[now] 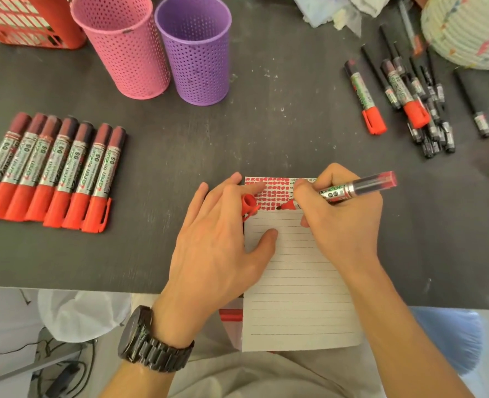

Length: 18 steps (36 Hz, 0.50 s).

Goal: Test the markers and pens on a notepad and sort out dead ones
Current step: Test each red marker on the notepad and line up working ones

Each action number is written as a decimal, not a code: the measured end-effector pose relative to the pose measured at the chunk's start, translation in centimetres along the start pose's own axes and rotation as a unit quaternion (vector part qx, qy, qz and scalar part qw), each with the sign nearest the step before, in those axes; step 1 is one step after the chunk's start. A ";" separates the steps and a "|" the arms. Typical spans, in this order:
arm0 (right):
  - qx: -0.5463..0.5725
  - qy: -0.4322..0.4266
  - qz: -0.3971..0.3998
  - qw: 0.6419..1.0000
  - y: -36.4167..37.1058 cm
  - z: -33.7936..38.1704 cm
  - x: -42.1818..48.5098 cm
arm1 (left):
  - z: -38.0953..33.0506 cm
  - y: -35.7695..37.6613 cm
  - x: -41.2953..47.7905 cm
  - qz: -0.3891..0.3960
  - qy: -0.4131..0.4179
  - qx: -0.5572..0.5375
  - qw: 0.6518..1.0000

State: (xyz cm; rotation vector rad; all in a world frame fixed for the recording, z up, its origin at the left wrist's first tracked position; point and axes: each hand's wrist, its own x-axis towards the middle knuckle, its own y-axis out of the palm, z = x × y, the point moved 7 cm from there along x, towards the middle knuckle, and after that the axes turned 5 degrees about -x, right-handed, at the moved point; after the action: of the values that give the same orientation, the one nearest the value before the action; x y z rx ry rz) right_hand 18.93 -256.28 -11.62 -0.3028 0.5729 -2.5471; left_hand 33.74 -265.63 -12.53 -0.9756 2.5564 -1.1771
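A lined notepad [294, 282] lies at the table's near edge, its top rows filled with red test marks. My right hand [343, 216] grips an uncapped red marker [349, 191], whose tip touches the paper just under the red marks. My left hand [217, 239] rests on the notepad's left edge, thumb on the paper, and holds the marker's red cap [249, 203] between its fingers. Several capped red markers [51, 170] lie in a neat row at the left. A loose pile of red markers and black pens [418, 101] lies at the right.
A pink mesh cup [122, 47] and a purple mesh cup [194, 50] stand at the back. A red basket [22, 21] is at the back left, a woven basket [467, 27] at the back right beside crumpled cloth [332, 10].
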 end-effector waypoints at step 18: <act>-0.020 -0.010 -0.006 1.000 0.1 0.1 0.1 | 0.0 0.0 0.0 -0.005 0.007 0.002 1.000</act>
State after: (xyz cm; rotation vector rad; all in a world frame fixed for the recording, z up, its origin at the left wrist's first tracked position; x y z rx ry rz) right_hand 18.92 -256.41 -11.55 -0.3468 0.6162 -2.5433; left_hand 33.80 -265.63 -12.51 -0.9831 2.5614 -1.1963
